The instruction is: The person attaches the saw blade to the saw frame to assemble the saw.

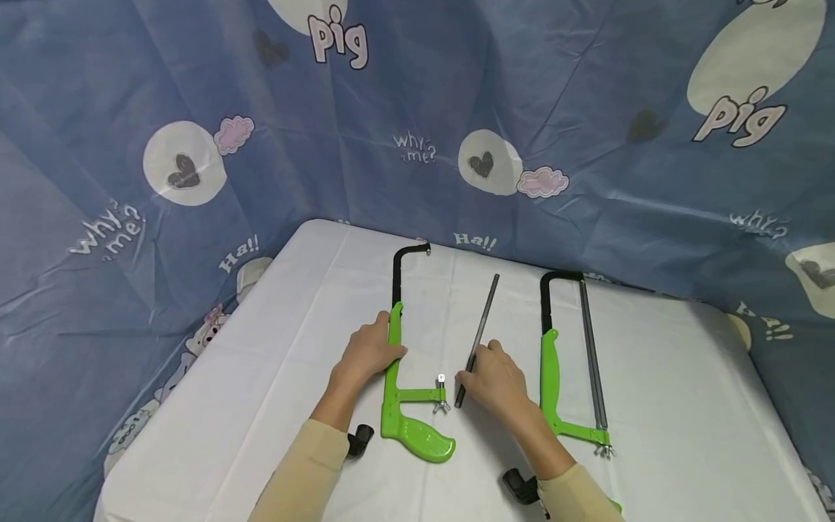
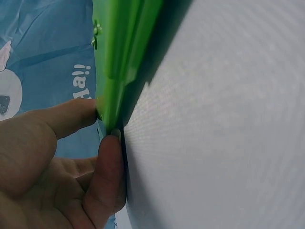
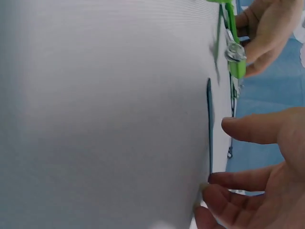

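A green hacksaw frame (image 1: 392,377) with a black bent upper arm lies on the white-covered table, no blade fitted between its two ends. My left hand (image 1: 370,349) holds it by the green bar, thumb on one side and fingers on the other, as the left wrist view shows on the green frame (image 2: 114,90). Right of it lies a loose dark grey saw blade (image 1: 484,319), slanting. My right hand (image 1: 497,377) is at its lower part. In the right wrist view, fingertips (image 3: 217,177) touch or nearly touch the blade (image 3: 209,129), while the thumb stands apart.
A second green hacksaw (image 1: 550,370) with its blade fitted lies to the right, its handle partly hidden by my right sleeve. Wing nuts (image 1: 441,407) sit on the frames' lower arms. A blue printed cloth (image 1: 417,94) hangs behind the table (image 1: 293,304).
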The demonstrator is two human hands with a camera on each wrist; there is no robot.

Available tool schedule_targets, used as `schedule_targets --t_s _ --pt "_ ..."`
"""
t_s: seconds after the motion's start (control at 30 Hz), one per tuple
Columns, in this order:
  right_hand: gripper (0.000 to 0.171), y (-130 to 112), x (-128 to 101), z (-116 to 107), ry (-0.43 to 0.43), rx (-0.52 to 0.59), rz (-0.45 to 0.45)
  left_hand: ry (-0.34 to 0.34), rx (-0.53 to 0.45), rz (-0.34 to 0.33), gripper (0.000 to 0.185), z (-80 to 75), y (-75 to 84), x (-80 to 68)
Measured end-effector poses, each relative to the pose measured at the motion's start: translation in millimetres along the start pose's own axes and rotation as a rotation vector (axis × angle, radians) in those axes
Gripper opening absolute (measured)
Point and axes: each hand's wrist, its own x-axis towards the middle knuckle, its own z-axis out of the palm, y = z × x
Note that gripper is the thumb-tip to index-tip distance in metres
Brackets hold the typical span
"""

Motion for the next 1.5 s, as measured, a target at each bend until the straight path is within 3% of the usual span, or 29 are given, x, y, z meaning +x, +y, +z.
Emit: schedule_targets --t_s 0.23,0.53,0.73,1.2,1.5 --pt "0.052 -4.9 -1.9 5.9 0.001 0.031 -0.056 0.005 0.001 -0.011 0.058 -1.1 0.0 -0.8" --pt "0.058 -6.1 2.3 6.8 -0.011 0.087 -0.101 -0.008 0.020 -0.013 0.063 0.0 -0.4 1.5" --pt "0.058 -7.2 5.4 8.0 -0.052 0.110 -0.073 0.002 0.044 -0.004 0.064 -1.7 0.4 2.8" --pt "0.055 -14.7 12.6 10.4 -0.043 0.121 -0.083 -0.016 0.046 -0.015 0.069 -1.0 2.0 5.2" --pt "0.040 -17.2 13.2 12.0 -0.032 0.093 -0.100 -0.006 0.044 -0.003 0.064 -2.1 1.6 2.9"
